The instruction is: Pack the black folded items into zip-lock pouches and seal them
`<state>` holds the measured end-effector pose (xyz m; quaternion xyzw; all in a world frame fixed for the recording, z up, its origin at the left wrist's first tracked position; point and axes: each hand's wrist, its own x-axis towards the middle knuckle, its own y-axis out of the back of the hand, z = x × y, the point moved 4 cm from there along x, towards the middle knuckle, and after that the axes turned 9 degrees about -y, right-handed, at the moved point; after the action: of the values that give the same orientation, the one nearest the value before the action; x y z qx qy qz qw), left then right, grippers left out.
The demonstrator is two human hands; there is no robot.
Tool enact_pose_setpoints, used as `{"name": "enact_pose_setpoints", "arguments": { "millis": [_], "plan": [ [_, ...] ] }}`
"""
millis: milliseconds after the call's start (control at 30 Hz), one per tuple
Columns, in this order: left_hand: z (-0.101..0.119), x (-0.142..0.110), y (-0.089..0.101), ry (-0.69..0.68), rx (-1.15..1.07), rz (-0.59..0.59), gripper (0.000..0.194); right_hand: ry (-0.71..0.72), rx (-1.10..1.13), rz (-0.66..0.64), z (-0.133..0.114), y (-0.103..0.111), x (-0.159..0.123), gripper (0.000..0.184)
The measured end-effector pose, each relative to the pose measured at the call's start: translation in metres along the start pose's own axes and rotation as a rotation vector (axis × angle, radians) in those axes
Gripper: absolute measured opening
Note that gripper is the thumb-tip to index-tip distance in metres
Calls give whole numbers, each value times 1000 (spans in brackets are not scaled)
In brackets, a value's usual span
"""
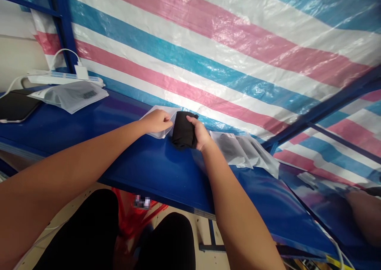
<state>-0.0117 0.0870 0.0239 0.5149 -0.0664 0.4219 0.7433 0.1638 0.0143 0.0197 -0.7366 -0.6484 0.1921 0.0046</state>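
A folded bundle of black cloth [183,132] is held by my right hand [200,133], thumb on top and the other fingers hidden under or behind it. Just left of the bundle, my left hand [157,121] is closed, its fingers curled on the edge of a translucent plastic bag [162,134]. That bag lies on the blue table [143,163] and reaches close to the cloth; I cannot tell whether the two touch.
Several translucent bags [238,151] lie overlapping at right. Another bag [71,96] rests at left beside a black tablet-like device [18,105] and a power strip [59,78]. A striped plastic sheet [193,56] hangs behind. Below stands a red stool [127,214]; another person's arm [364,212] shows at right.
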Motion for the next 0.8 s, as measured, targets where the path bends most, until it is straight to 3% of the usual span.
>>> {"name": "enact_pose_setpoints", "arguments": {
  "millis": [100,300,533,800],
  "plan": [
    [6,0,4,-27,-13,16,33,-147,-91,-6,3,-3,-6,30],
    [10,2,6,-36,-87,68,31,38,-182,-29,-6,-6,-11,39],
    [15,0,11,-61,-70,129,28,30,-275,-19,-7,-9,-18,37],
    [43,-3,13,-236,47,79,26,1,-319,-69,0,-13,-16,33]
  ]
}}
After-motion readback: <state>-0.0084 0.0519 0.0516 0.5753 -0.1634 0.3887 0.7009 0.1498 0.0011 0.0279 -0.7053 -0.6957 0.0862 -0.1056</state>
